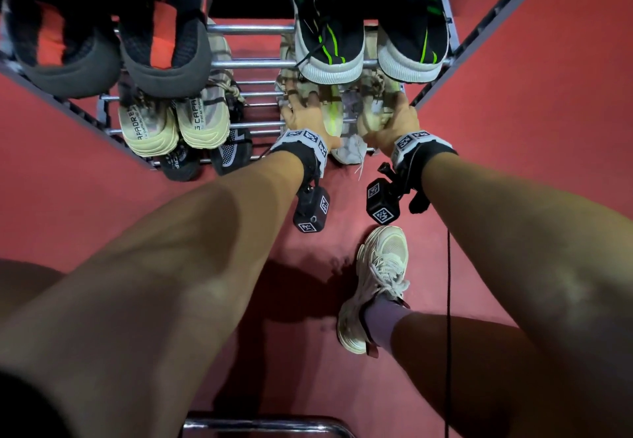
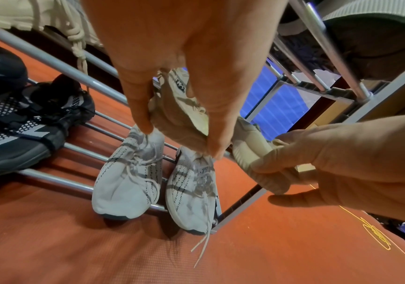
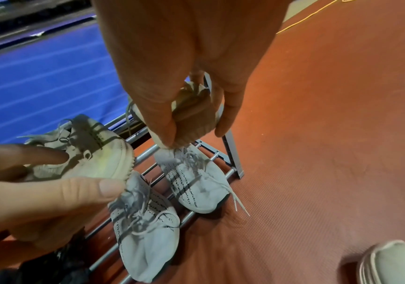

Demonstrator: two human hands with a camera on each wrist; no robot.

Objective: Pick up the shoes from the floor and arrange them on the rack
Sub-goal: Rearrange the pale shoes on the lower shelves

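Both hands reach into the right half of the grey metal rack's [image 1: 253, 64] middle tier, each holding one beige sneaker by its heel. My left hand [image 1: 303, 108] pinches the left beige sneaker [image 2: 184, 113] between thumb and fingers. My right hand [image 1: 394, 112] grips the right beige sneaker [image 3: 191, 113] the same way. In the left wrist view my left hand [image 2: 179, 139] hangs over a pair of white knit shoes [image 2: 128, 176] lying on the bottom tier. In the right wrist view my right hand [image 3: 194, 134] sits above the same white pair [image 3: 191, 180].
Black-and-green sneakers [image 1: 329, 26] and black shoes [image 1: 164, 36] fill the top tier. Beige shoes [image 1: 174, 122] lie on the middle tier's left, black-and-white ones [image 1: 229, 153] below. My own foot in a white sneaker [image 1: 376, 283] stands on the red floor. Blue mat behind.
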